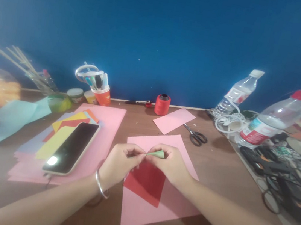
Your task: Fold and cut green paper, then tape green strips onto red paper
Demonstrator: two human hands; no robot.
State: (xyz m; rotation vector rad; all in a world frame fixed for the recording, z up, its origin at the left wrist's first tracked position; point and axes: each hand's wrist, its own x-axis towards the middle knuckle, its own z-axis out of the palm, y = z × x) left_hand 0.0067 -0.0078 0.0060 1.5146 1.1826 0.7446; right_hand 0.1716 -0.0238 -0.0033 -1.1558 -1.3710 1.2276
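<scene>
Between both hands is a small folded piece of green paper point(157, 154), narrow toward the left and wider at its right end. My left hand point(123, 159) pinches its narrow end with thumb and finger. My right hand point(169, 163) is closed on its wider part, thumb in front and fingers behind. Directly below the hands, a red paper sheet point(146, 184) lies on a larger pink sheet point(134, 214). The hands partly cover both sheets. Some of the folds in the green paper are hidden by my fingers.
Left, a phone point(73, 148) rests on stacked coloured papers point(109, 121). Behind are a cup of pens point(103, 95), a red thread spool point(162, 105), a pink paper piece point(174, 121) and scissors point(197, 137). Bottles point(274, 122) and clutter with black cables point(272, 192) stand right.
</scene>
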